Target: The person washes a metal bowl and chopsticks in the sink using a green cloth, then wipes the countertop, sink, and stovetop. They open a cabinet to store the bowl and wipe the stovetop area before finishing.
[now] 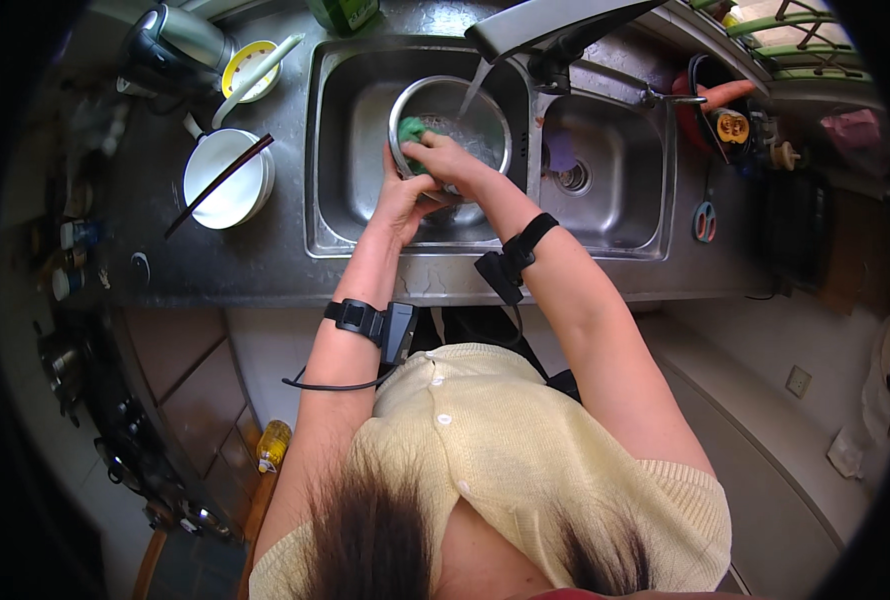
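Observation:
A stainless steel bowl (499, 112) is tilted under the running faucet (520, 34) in the larger left sink basin (355, 195). With my left hand (400, 199) I grip its near left rim from the outside. My right hand (445, 161) reaches into the bowl and presses a green scrubbing cloth or pad (413, 129) against the inner left wall. A stream of water (476, 86) falls into the bowl. The bowl's near side is partly hidden behind my hands.
Left of the sink, chopsticks (220, 187) lie across stacked white bowls (220, 161). Behind them are a yellow-rimmed bowl (231, 71) with a pale spoon (265, 75) and an electric kettle (182, 45). Scissors (704, 222) lie to the right, near a container with cut pumpkin (733, 127) and a carrot (728, 93).

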Available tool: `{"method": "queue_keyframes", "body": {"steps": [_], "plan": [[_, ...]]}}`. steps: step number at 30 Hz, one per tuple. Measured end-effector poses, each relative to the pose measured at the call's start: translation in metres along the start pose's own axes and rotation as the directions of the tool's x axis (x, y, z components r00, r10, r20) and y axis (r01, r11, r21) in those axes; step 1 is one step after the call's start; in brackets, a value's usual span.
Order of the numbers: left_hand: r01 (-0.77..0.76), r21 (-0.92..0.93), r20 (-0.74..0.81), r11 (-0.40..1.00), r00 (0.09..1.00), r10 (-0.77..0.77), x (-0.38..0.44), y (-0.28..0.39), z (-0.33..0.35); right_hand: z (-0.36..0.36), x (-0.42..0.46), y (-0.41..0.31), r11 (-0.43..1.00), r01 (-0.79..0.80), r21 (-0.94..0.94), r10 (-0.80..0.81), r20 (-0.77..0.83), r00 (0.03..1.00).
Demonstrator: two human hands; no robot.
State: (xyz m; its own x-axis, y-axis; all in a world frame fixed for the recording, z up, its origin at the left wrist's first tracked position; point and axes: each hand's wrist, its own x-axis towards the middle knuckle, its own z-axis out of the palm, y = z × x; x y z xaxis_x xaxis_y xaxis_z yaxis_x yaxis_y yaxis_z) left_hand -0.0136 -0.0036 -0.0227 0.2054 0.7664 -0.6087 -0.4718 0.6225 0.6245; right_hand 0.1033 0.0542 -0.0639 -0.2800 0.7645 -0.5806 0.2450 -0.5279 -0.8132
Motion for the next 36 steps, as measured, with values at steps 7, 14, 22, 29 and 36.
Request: {"method": "queue_keyframes", "body": {"steps": [7, 14, 22, 29, 36], "plan": [[-0.432, 0.717, 0.033, 0.547, 0.804, 0.593, 0.036, -0.004, -0.011, -0.039, -0.032, -0.006, 0.886, 0.009, 0.463, 0.131, -0.269, 0.954], [-0.111, 0.957, -0.12, 0.267, 0.689, 0.715, 0.022, -0.001, 0.017, -0.11, -0.075, -0.03, 0.651, 0.388, 0.652, -0.046, -0.477, 0.878], [-0.057, 0.998, 0.036, -0.008, 0.499, 0.866, 0.003, 0.02, 0.017, -0.138, -0.041, -0.036, 0.686, 0.491, 0.537, -0.13, -0.574, 0.809], [-0.263, 0.934, -0.107, 0.243, 0.443, 0.89, -0.013, 0.03, 0.0, -0.128, -0.037, 0.009, 0.096, 0.15, 0.984, -0.412, -0.097, 0.906], [-0.299, 0.904, -0.162, 0.304, 0.419, 0.893, -0.045, 0.034, -0.015, -0.077, -0.03, 0.018, -0.137, 0.064, 0.989, -0.107, -0.079, 0.991]]}}
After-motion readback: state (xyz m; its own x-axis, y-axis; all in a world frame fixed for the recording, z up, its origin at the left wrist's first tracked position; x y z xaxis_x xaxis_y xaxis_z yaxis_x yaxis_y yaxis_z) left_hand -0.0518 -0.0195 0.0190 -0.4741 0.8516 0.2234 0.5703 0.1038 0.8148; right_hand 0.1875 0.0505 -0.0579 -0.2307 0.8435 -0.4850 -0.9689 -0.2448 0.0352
